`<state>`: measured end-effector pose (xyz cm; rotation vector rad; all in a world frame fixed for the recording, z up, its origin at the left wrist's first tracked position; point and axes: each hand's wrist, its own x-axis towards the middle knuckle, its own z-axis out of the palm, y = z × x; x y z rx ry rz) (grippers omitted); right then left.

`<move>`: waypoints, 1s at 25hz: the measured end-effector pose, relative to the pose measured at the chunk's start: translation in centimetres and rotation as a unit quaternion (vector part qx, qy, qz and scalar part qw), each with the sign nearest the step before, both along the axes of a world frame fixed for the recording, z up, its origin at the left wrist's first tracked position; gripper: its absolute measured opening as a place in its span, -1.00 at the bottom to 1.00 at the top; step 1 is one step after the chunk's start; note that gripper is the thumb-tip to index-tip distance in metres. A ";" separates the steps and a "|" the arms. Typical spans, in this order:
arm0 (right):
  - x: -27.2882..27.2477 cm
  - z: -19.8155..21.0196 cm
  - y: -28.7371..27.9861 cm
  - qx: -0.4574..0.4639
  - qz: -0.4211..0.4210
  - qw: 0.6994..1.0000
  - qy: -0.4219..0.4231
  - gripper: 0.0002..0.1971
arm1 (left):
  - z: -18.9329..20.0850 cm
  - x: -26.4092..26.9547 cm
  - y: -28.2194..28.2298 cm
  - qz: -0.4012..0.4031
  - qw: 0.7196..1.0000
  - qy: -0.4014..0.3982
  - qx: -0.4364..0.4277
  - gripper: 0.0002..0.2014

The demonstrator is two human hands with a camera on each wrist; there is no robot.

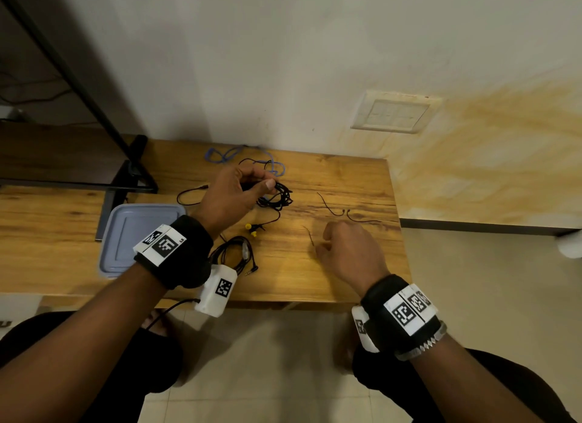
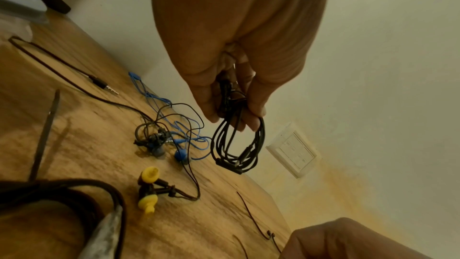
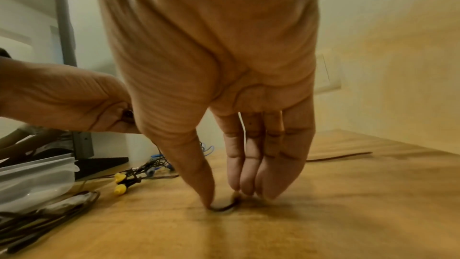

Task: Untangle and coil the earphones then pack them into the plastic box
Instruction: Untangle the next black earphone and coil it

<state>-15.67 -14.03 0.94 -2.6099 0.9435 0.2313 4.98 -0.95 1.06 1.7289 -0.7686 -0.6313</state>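
My left hand [image 1: 261,183] is raised over the wooden table [image 1: 346,265] and grips a coiled black earphone [image 1: 278,197]; the coil [image 2: 236,145] hangs below its fingers [image 2: 256,105]. On the table, my right hand [image 1: 321,244] points its thumb and fingertips [image 3: 248,188] down and pinches a thin dark wire tie [image 3: 224,207]. Yellow-tipped earphones [image 1: 250,230] lie between the hands. Blue earphones [image 1: 239,158] lie tangled by the wall. The plastic box [image 1: 138,233], its bluish lid on, sits at the left.
Another coiled black earphone [image 1: 236,252] lies by my left wrist. Two more thin ties [image 1: 330,206] rest beyond my right hand. A loose black cable with a jack plug [image 1: 189,195] lies behind the box. A black metal stand [image 1: 126,177] rises at the back left.
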 end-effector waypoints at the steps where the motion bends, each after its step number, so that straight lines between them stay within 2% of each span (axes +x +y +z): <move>1: 0.4 -0.2 -0.3 0.023 -0.014 0.999 0.022 -0.85 | 0.0 -0.2 -0.1 0.000 1.000 -0.002 0.001 -0.88; 4: 1.5 -0.5 -0.3 0.044 -0.022 0.997 0.060 -0.82 | -0.2 -0.3 -0.5 0.002 1.000 -0.012 0.000 -0.85; 10: 3.1 -0.4 0.2 -0.033 0.017 0.997 0.062 -0.80 | -0.5 0.1 -0.2 0.008 1.000 0.017 -0.003 -0.85; 14: 3.7 0.2 0.6 -0.052 0.042 0.996 0.057 -0.91 | -0.5 0.3 0.2 0.014 1.000 0.016 0.006 -0.86; 19: 4.4 0.4 0.8 -0.075 0.057 0.993 0.073 -0.92 | -0.5 0.6 0.6 0.012 1.000 0.016 0.011 -0.85; 22: 4.7 1.1 -0.7 0.006 -0.001 0.999 0.040 -0.69 | -0.5 0.9 0.7 0.028 0.999 0.014 0.008 -0.86; 23: 4.9 1.5 -1.4 0.071 -0.035 0.997 -0.002 -0.69 | -0.5 1.0 0.7 0.035 0.999 0.012 0.006 -0.86; 25: 5.2 2.6 -2.2 0.212 -0.092 0.967 -0.108 -0.78 | -0.5 1.1 0.8 0.046 0.999 0.006 0.004 -0.87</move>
